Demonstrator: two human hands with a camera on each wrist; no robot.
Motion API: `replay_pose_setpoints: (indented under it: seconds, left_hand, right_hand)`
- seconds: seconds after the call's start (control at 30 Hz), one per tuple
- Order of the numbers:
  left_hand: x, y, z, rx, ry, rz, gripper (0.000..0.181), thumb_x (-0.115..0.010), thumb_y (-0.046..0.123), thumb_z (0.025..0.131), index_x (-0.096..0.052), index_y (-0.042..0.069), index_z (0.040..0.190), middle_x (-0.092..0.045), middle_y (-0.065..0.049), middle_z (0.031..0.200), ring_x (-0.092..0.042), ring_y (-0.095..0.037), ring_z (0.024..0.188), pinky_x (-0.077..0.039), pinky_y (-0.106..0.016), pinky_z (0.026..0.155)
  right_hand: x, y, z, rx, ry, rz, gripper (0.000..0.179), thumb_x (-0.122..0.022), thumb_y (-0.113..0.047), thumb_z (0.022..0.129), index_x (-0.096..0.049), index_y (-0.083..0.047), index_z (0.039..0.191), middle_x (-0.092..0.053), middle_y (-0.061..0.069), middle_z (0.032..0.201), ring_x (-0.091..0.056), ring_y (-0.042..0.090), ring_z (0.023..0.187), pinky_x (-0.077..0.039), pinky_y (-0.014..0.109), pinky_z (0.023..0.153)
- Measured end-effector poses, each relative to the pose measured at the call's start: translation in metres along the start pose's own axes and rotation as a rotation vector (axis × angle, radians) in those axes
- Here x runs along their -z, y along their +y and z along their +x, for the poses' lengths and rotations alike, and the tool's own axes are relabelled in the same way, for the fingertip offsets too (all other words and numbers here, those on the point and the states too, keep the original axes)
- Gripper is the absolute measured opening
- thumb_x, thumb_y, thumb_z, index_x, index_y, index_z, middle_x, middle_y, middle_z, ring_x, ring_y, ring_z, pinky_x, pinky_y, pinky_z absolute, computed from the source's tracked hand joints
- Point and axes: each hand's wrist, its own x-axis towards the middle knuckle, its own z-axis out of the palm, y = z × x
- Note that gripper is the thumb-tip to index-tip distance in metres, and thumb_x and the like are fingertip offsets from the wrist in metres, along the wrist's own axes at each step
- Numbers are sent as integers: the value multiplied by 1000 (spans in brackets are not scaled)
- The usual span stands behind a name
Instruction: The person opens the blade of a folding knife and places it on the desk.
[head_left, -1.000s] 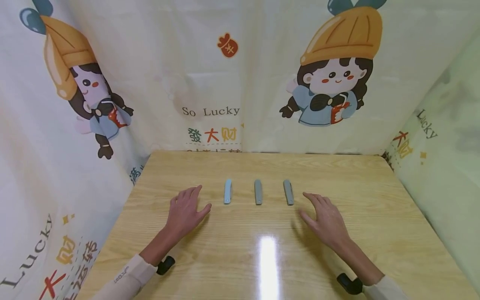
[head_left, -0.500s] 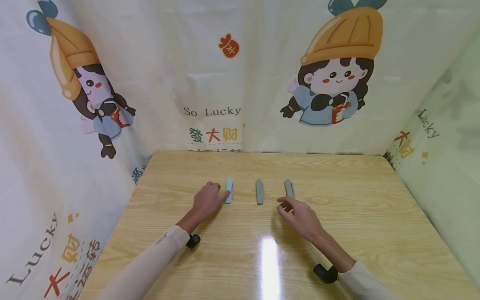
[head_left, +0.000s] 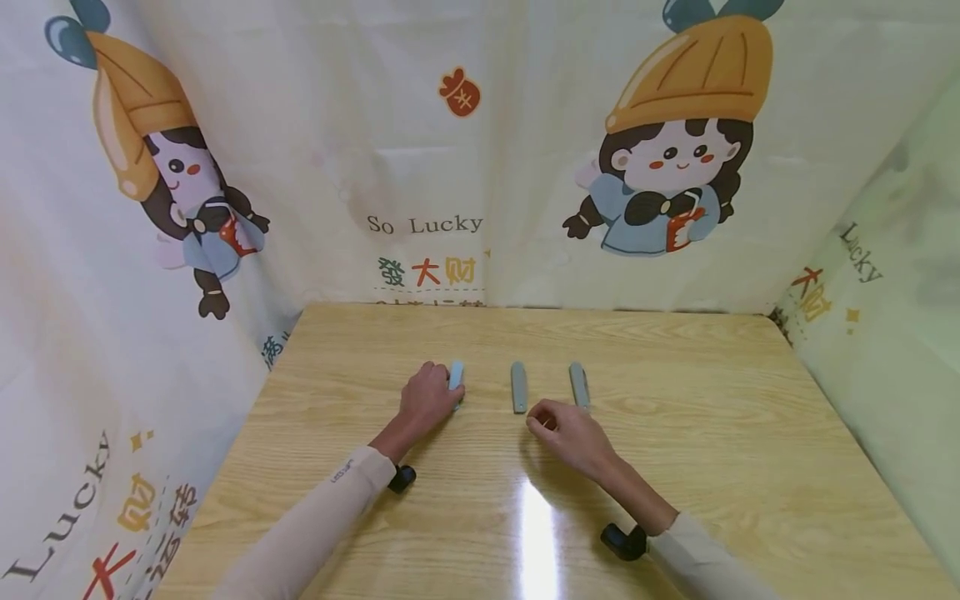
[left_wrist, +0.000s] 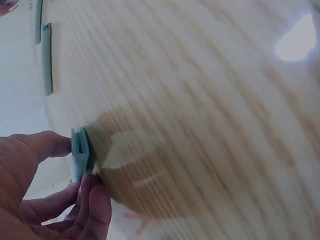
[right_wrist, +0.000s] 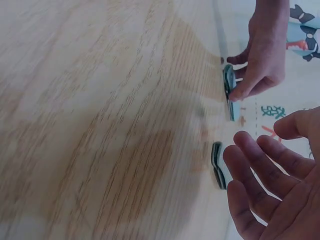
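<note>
In the head view, my left hand [head_left: 426, 398] pinches a light-blue plastic bag clip [head_left: 456, 374] between thumb and fingers. The left wrist view looks at the end of this clip [left_wrist: 80, 156], whose two long arms lie folded side by side. My right hand [head_left: 573, 435] holds nothing, its fingers loosely bent. It hovers just in front of two grey bag clips, the middle one [head_left: 519, 388] and the right one [head_left: 578, 383], and overlaps the right one's near end. The right wrist view has its fingers [right_wrist: 255, 170] close to a clip [right_wrist: 218, 165] on the table.
The clips lie in a row on a wood-grain table [head_left: 720, 433]. A printed cloth [head_left: 525, 167] hangs behind the table and along both sides. Black wrist cameras sit under both wrists, and a bright glare streak [head_left: 538, 542] marks the tabletop in front.
My left hand has moved right and forward from beside the blue clip and taken hold of it. My right hand has moved left, from beyond the right grey clip towards the middle one.
</note>
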Motion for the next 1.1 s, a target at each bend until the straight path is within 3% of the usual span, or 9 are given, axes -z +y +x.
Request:
replay_pose_setpoints:
  seconds: [0.23, 0.37, 0.43, 0.53, 0.73, 0.9, 1.1]
  left_hand:
    - [2, 1, 3, -40, 2, -112, 44, -69, 13, 88, -43, 16, 53, -33, 6, 50, -31, -10, 46, -26, -24, 44]
    - [5, 0, 3, -51, -21, -183, 41, -72, 13, 89, -53, 11, 53, -36, 7, 46, -32, -9, 45, -25, -24, 45]
    - [5, -3, 3, -25, -37, -240, 29, -73, 14, 89, -66, 6, 63, -47, 8, 52, -39, -7, 49, -31, -23, 47]
    - [8, -4, 3, 24, -71, -357, 21, -74, 15, 92, -74, 0, 78, -60, 0, 62, -45, -10, 54, -35, -25, 51]
    - [18, 7, -2, 89, -112, -532, 18, -75, 14, 94, -77, -3, 97, -71, -5, 80, -59, -12, 64, -48, -27, 57]
    - [20, 15, -7, 108, -157, -679, 19, -75, 9, 93, -75, -8, 99, -72, -11, 81, -66, -19, 67, -55, -36, 60]
    - [18, 27, -16, 112, -212, -804, 20, -75, 10, 93, -75, -8, 101, -73, -11, 84, -69, -21, 72, -58, -39, 66]
  right_hand:
    - [-2, -4, 8, -27, -6, 34, 17, -62, -23, 102, -75, -11, 105, -70, -9, 91, -64, 10, 82, -53, 36, 69]
    - [1, -5, 11, -52, 3, 46, 17, -62, -24, 102, -74, -12, 104, -69, -9, 90, -63, 10, 81, -53, 37, 70]
    - [-2, -3, 13, -30, 3, 29, 16, -62, -23, 102, -74, -12, 104, -69, -10, 89, -63, 9, 80, -53, 35, 69]
    - [-8, -1, 14, 7, 13, 6, 14, -63, -21, 101, -74, -12, 102, -69, -10, 87, -64, 7, 76, -53, 33, 66]
    - [-13, -5, 19, 19, 17, 27, 15, -63, -21, 102, -74, -11, 103, -69, -8, 90, -64, 10, 80, -54, 36, 71]
    - [-16, -7, 27, 19, 10, 160, 20, -61, -19, 103, -72, -3, 109, -70, 0, 90, -65, 15, 81, -53, 36, 72]
    - [-23, -8, 37, -34, -61, 473, 30, -55, -16, 107, -66, 9, 117, -70, 18, 100, -69, 35, 90, -57, 42, 78]
